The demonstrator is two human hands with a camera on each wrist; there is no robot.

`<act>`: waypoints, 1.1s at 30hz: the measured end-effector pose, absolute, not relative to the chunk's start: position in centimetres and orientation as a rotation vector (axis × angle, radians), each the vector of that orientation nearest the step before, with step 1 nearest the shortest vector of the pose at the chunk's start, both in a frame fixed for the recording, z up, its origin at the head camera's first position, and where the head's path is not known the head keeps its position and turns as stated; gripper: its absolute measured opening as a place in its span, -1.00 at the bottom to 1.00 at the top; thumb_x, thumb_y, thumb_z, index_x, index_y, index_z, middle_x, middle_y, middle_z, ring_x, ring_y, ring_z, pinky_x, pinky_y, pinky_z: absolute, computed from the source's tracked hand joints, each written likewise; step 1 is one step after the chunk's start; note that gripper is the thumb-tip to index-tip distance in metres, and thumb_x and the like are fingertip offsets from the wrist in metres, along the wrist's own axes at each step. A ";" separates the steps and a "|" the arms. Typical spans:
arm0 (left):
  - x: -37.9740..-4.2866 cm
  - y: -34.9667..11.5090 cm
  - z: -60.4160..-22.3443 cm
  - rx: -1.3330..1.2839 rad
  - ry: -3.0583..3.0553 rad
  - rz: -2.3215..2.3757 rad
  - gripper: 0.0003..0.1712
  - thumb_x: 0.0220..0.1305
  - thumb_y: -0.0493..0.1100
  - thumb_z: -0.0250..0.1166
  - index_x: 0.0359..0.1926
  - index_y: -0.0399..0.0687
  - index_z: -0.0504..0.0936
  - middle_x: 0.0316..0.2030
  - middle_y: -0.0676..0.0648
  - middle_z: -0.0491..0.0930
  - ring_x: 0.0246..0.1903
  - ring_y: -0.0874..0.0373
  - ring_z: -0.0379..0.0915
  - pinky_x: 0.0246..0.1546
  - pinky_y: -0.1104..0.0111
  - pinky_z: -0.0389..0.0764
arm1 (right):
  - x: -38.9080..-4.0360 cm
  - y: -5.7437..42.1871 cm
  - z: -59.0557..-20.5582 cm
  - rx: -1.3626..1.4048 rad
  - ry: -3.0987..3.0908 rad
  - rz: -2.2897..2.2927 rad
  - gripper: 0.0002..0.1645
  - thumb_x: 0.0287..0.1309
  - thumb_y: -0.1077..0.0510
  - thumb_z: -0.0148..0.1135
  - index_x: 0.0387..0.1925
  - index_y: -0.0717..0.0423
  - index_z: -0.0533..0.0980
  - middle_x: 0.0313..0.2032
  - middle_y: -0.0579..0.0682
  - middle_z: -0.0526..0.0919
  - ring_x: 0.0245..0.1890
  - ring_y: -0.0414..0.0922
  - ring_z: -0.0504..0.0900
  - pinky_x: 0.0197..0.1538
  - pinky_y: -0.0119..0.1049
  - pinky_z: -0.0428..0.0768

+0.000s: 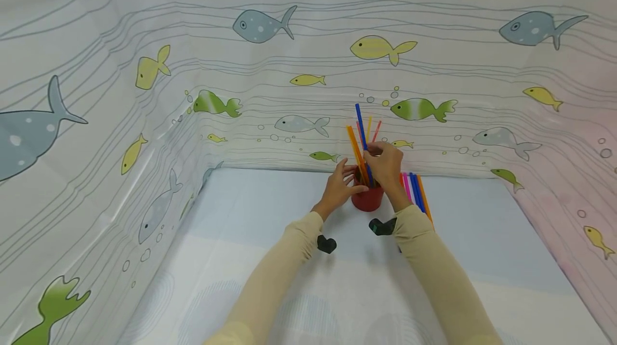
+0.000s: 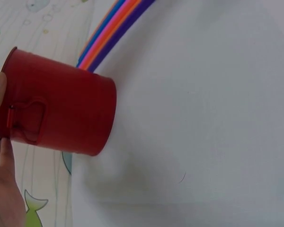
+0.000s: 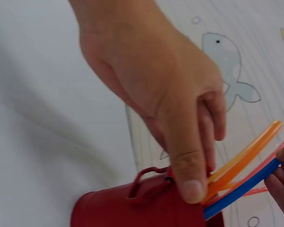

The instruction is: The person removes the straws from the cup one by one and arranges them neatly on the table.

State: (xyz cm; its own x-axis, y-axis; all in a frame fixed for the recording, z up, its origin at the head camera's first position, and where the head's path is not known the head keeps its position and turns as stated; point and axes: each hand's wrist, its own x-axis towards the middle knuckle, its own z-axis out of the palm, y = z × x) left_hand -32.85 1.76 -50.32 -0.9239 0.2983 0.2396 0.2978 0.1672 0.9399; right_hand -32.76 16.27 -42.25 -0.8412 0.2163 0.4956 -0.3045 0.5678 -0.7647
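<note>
A red pail (image 1: pixel 367 200) with a small side handle stands near the back of the table, and several straws lean up out of it, among them an orange straw (image 1: pixel 354 144). My left hand (image 1: pixel 339 187) holds the pail near its rim, its thumb (image 3: pixel 191 189) against the outside wall and the other fingers behind. Over the pail, my right hand (image 1: pixel 385 163) pinches a blue straw (image 1: pixel 360 122) partway along its length, its lower end inside the pail. From the left wrist, the red pail (image 2: pixel 61 104) shows its side and base.
To the right of the pail lies a row of loose straws (image 1: pixel 418 192), orange, blue, pink and red, partly behind my right forearm. A fish-patterned curtain (image 1: pixel 299 104) rises along the table's back and sides. Dark wrist camera mounts (image 1: pixel 326 244) stick out at both cuffs.
</note>
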 end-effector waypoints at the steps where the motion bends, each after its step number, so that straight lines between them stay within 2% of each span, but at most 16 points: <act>1: -32.9 1.8 -50.3 0.607 2.401 1.930 0.12 0.06 -0.16 0.51 0.50 -0.06 0.00 0.24 -0.08 0.44 0.26 0.14 0.36 0.18 0.40 0.46 | -32.7 16.4 -41.9 0.067 -2.242 1.251 -0.76 0.10 0.23 0.39 -0.19 0.28 0.69 -0.31 0.14 0.73 -0.28 0.01 0.71 -0.19 -0.09 0.71; 9: -33.0 1.6 -50.4 0.605 2.418 1.925 0.11 0.06 -0.20 0.51 0.50 -0.06 0.00 0.24 -0.07 0.45 0.25 0.12 0.37 0.17 0.36 0.47 | -32.6 17.5 -38.5 0.058 -2.169 1.253 -0.75 0.11 0.22 0.39 -0.17 0.28 0.69 -0.28 0.14 0.73 -0.26 0.00 0.71 -0.13 -0.13 0.70; 17: -33.0 1.7 -50.5 0.610 2.439 1.893 0.14 0.04 -0.14 0.53 0.50 -0.04 0.00 0.24 -0.04 0.45 0.26 0.14 0.35 0.16 0.37 0.48 | -32.4 20.1 -36.3 -0.018 -2.123 1.209 -0.71 0.13 0.19 0.38 -0.12 0.25 0.68 -0.25 0.10 0.72 -0.25 -0.07 0.69 -0.12 -0.21 0.69; 25: -32.9 1.6 -50.4 0.634 2.411 1.905 0.16 0.02 -0.13 0.54 0.50 -0.09 -0.02 0.25 -0.08 0.43 0.27 0.12 0.34 0.16 0.40 0.47 | -32.1 23.0 -37.0 -0.105 -2.157 1.182 -0.71 0.17 0.16 0.34 -0.09 0.22 0.68 -0.24 0.09 0.73 -0.23 -0.07 0.68 -0.15 -0.31 0.66; 33: -32.9 1.7 -50.5 0.623 2.402 1.921 0.15 0.03 -0.15 0.53 0.50 -0.13 -0.01 0.25 -0.08 0.43 0.27 0.10 0.34 0.16 0.37 0.47 | -31.4 25.1 -39.6 -0.196 -2.214 1.152 -0.69 0.18 0.17 0.32 -0.09 0.29 0.67 -0.22 0.18 0.72 -0.22 0.03 0.68 -0.13 -0.16 0.66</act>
State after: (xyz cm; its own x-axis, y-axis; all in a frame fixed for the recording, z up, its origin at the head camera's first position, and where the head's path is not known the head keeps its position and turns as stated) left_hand -32.87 1.75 -50.48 -0.9212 0.3058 0.2405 0.3018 0.1718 0.9378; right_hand -31.36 25.09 -39.56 -0.7920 0.3990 0.4621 -0.1495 0.6070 -0.7805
